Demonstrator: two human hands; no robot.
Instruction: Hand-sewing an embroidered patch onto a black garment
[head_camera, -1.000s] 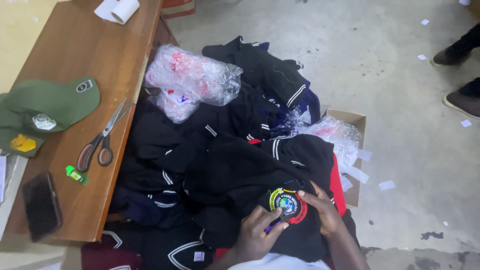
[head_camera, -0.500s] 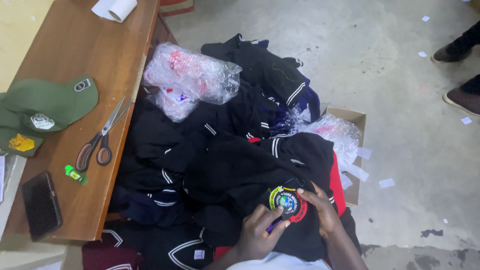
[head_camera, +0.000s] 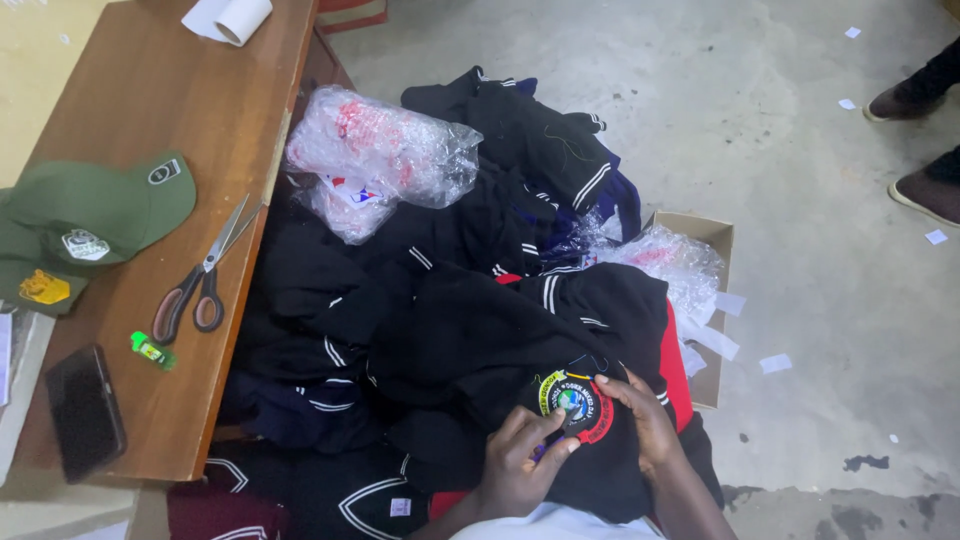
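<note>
Head view, looking down. Left hand (head_camera: 520, 462) low in the middle, fingers curled narrow around a small dark tool, its tip at the lower edge of the badge (head_camera: 575, 405). Hard to tell what the tool is. Right hand (head_camera: 640, 425) just beside, fingers bent and pressed on the right rim of the badge, pinning the cloth flat; nothing held. Badge round, with green, yellow and red rings, sewn on a black sweater (head_camera: 520, 350) that lies on top of the pile (head_camera: 330, 320). Red lining showing along the sweater's right edge.

Pile of dark sweaters with white stripes spread between bench (head_camera: 150, 110) and box (head_camera: 715, 300). Two clear plastic bags (head_camera: 385, 150) at the upper left of the pile, with red and white inside. More crumpled plastic (head_camera: 670, 265) in the open cardboard box at the right, touching the pile.

On the wooden bench at the left: green cap (head_camera: 95, 215) by the left edge, scissors (head_camera: 200, 275) near the right edge with blades apart, small green tube (head_camera: 152, 350) just below the scissors, black phone (head_camera: 85, 410) at the near corner, white roll (head_camera: 232, 17) at the far end.

Concrete floor (head_camera: 780, 130) at the right, scattered with white paper scraps. Another person's shoes (head_camera: 925, 145) at the far right edge, well apart from the hands.
</note>
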